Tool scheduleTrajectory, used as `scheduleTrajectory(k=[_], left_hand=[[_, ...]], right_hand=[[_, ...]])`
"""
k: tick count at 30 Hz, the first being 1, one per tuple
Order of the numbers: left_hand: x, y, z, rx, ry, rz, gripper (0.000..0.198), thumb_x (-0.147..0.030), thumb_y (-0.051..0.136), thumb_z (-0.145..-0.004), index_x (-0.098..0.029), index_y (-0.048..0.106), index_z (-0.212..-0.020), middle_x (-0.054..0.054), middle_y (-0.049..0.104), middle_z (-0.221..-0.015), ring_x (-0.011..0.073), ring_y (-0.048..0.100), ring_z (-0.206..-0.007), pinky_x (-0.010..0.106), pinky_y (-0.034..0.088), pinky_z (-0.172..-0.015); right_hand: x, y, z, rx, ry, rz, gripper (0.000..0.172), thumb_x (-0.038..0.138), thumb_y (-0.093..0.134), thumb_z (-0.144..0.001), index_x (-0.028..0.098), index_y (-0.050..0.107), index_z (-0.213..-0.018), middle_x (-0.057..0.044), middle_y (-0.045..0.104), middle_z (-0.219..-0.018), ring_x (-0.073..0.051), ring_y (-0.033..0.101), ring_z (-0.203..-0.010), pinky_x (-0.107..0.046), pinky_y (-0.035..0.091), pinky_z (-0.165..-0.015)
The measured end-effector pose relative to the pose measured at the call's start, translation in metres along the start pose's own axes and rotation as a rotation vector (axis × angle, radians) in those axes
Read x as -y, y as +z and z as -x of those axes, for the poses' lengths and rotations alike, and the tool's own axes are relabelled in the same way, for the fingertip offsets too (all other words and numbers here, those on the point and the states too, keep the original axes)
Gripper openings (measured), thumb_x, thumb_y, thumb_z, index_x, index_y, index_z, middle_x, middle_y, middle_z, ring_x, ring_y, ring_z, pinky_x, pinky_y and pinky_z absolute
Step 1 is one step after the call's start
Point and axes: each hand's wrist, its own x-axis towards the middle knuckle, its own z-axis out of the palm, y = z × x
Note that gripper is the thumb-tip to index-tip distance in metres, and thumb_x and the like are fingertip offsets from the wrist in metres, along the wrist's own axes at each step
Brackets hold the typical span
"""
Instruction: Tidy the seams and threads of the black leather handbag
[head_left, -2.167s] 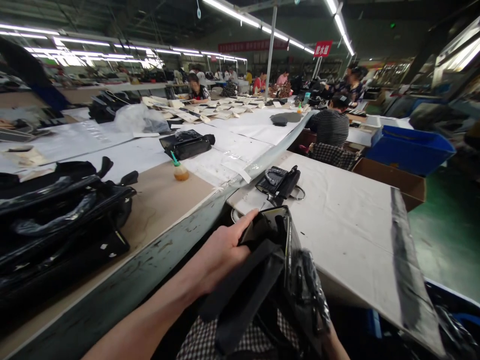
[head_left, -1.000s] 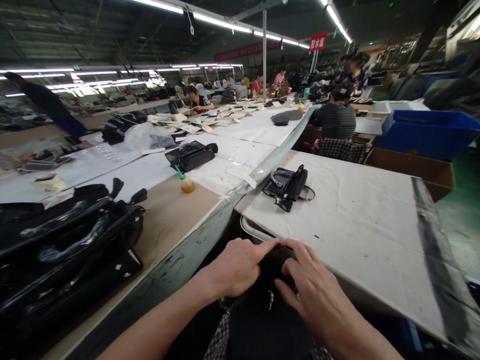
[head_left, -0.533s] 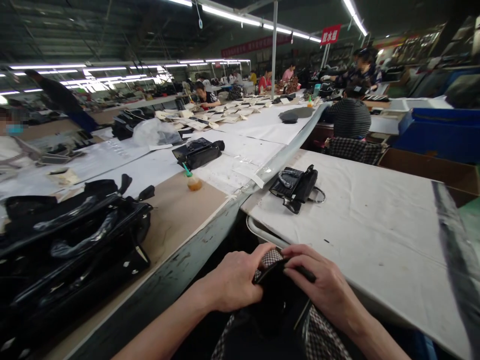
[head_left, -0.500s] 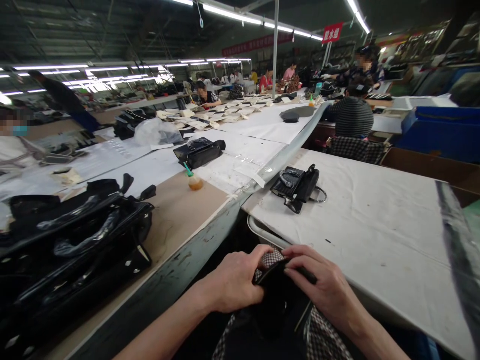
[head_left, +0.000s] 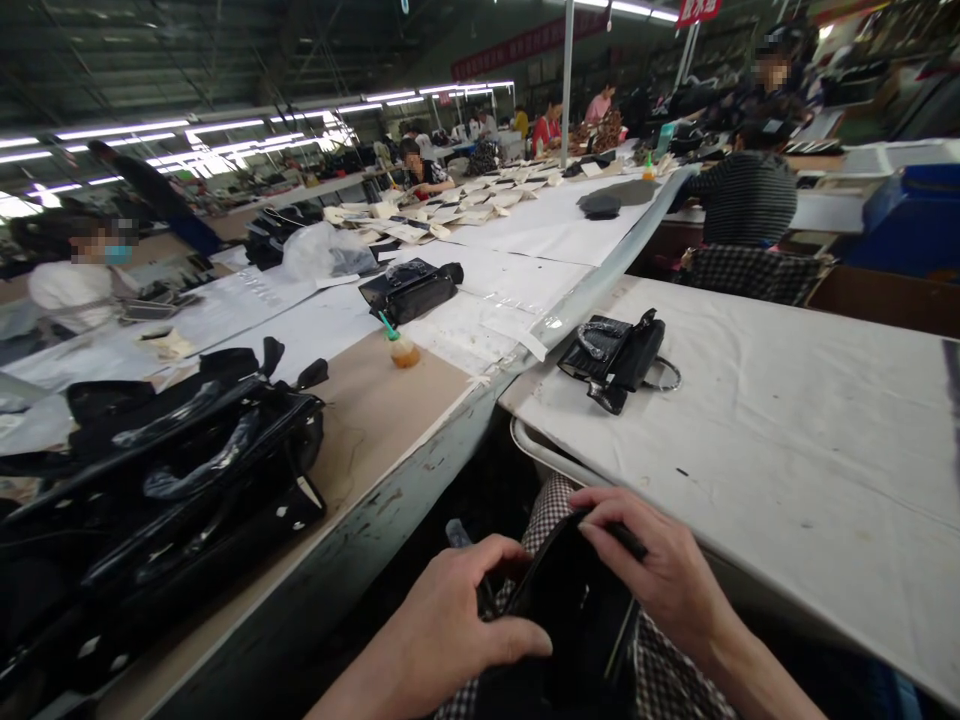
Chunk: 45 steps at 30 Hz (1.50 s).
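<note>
So the black handbag (head_left: 581,610) is down at the lap against checked fabric (head_left: 551,505), mouth open, just near of the white-covered surface (head_left: 750,440) on the right. Looks like its long axis runs near to far. The right hand (head_left: 660,560) pinches the far rim, so it's the closer one to that edge. The left hand (head_left: 454,610) wraps the left side, thumb over the opening; can't tell if it's really gripping. Another black bag (head_left: 611,355) lies farther off on that surface.
</note>
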Motion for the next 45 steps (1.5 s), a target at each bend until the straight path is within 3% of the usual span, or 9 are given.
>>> scheduleTrajectory(k=[5,9,11,17,20,25,31,37,45], left_hand=[[0.008,-0.001,0.008,-0.018,-0.053,-0.041,0.046,-0.037,0.084,-0.066,-0.028,0.067,-0.108,-0.005,0.068,-0.107,0.0224,0.058,-0.103,0.028,0.041,-0.090],[0.014,-0.001,0.010,-0.029,-0.014,-0.003,0.039,-0.030,0.079,-0.072,-0.032,0.066,-0.108,-0.008,0.068,-0.105,0.0187,0.060,-0.101,0.025,0.041,-0.089],[0.014,0.000,0.010,-0.033,-0.018,-0.013,0.040,-0.032,0.079,-0.071,-0.032,0.066,-0.109,-0.009,0.068,-0.106,0.0185,0.060,-0.101,0.025,0.041,-0.088],[0.005,0.001,0.010,-0.027,-0.032,-0.020,0.038,-0.031,0.079,-0.071,-0.030,0.067,-0.106,-0.008,0.069,-0.105,0.0197,0.060,-0.099,0.025,0.040,-0.088],[0.004,0.000,0.010,-0.019,-0.027,0.000,0.036,-0.028,0.078,-0.071,-0.029,0.067,-0.105,-0.007,0.069,-0.104,0.0208,0.060,-0.099,0.026,0.041,-0.087],[0.007,0.000,0.009,-0.027,-0.029,0.004,0.036,-0.028,0.077,-0.071,-0.028,0.067,-0.105,-0.007,0.069,-0.104,0.0215,0.060,-0.099,0.026,0.041,-0.087],[0.005,-0.005,0.010,0.015,-0.025,0.038,0.036,-0.030,0.075,-0.075,-0.027,0.066,-0.110,-0.005,0.069,-0.107,0.0213,0.061,-0.101,0.027,0.043,-0.089],[0.018,-0.001,0.023,-0.020,-0.052,0.105,0.058,-0.035,0.080,-0.072,-0.030,0.057,-0.125,-0.002,0.061,-0.126,0.0225,0.053,-0.117,0.031,0.038,-0.103],[0.018,0.006,0.033,-0.102,-0.112,0.011,0.028,-0.029,0.076,-0.072,-0.026,0.068,-0.098,-0.002,0.065,-0.103,0.0230,0.055,-0.106,0.031,0.041,-0.094]], right_hand=[[0.000,0.004,0.001,-0.106,0.071,-0.027,0.014,0.025,0.052,-0.098,0.024,0.049,-0.084,0.002,0.068,-0.096,-0.013,0.064,-0.080,-0.024,0.051,-0.075],[0.007,-0.002,-0.001,0.053,-0.076,0.017,0.003,0.026,0.055,-0.098,0.025,0.057,-0.100,-0.002,0.063,-0.110,-0.017,0.061,-0.100,-0.028,0.049,-0.088],[0.011,-0.007,-0.004,0.155,-0.152,0.083,0.014,0.026,0.059,-0.096,0.027,0.057,-0.110,-0.004,0.057,-0.118,-0.019,0.059,-0.105,-0.032,0.049,-0.091],[0.027,-0.015,-0.022,0.353,-0.178,0.219,0.021,0.019,0.063,-0.091,0.025,0.059,-0.110,-0.005,0.052,-0.115,-0.019,0.058,-0.095,-0.032,0.052,-0.081],[0.035,-0.015,-0.027,0.336,-0.177,0.267,0.009,0.022,0.064,-0.090,0.021,0.058,-0.096,-0.004,0.057,-0.105,-0.019,0.059,-0.088,-0.033,0.052,-0.075],[0.041,-0.010,-0.018,0.275,-0.144,0.361,0.027,0.040,0.073,-0.084,0.019,0.058,-0.092,-0.007,0.059,-0.107,-0.024,0.060,-0.089,-0.041,0.052,-0.075],[0.038,0.004,-0.016,0.252,-0.144,0.334,0.007,0.016,0.062,-0.089,0.022,0.062,-0.087,-0.006,0.057,-0.108,-0.024,0.058,-0.095,-0.039,0.051,-0.078],[0.021,0.008,-0.016,0.209,-0.127,0.205,0.011,0.020,0.056,-0.095,0.024,0.061,-0.087,-0.003,0.062,-0.116,-0.021,0.062,-0.101,-0.035,0.051,-0.086],[0.025,-0.004,-0.019,0.293,-0.151,0.288,0.013,0.022,0.052,-0.096,0.023,0.062,-0.088,-0.004,0.066,-0.109,-0.021,0.066,-0.094,-0.032,0.055,-0.082]])
